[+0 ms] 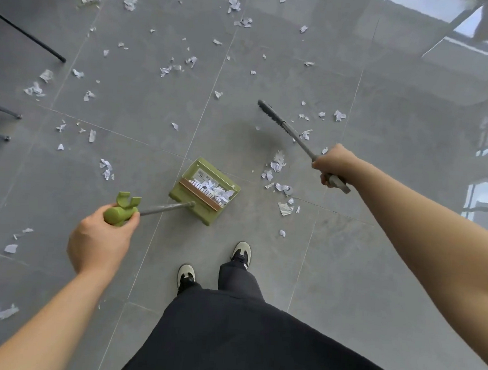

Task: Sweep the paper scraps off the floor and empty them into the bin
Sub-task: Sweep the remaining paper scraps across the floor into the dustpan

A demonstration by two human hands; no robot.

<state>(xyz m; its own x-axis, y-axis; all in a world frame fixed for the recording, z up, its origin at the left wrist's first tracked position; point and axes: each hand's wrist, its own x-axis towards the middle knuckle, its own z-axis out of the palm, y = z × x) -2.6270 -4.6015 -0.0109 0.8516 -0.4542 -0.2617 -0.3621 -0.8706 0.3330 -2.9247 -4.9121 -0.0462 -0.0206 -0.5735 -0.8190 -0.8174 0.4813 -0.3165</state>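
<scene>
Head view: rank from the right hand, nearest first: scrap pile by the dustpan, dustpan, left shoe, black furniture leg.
1. Scrap pile, just left of the right hand.
2. Dustpan, centre.
3. Left shoe, bottom centre.
4. Black furniture leg, far upper left.

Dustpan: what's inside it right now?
The green dustpan holds a heap of white paper scraps bunched against its toothed comb edge, with a label on the inner wall above them. Its bottom under the heap is covered, so anything beneath cannot be seen.
</scene>
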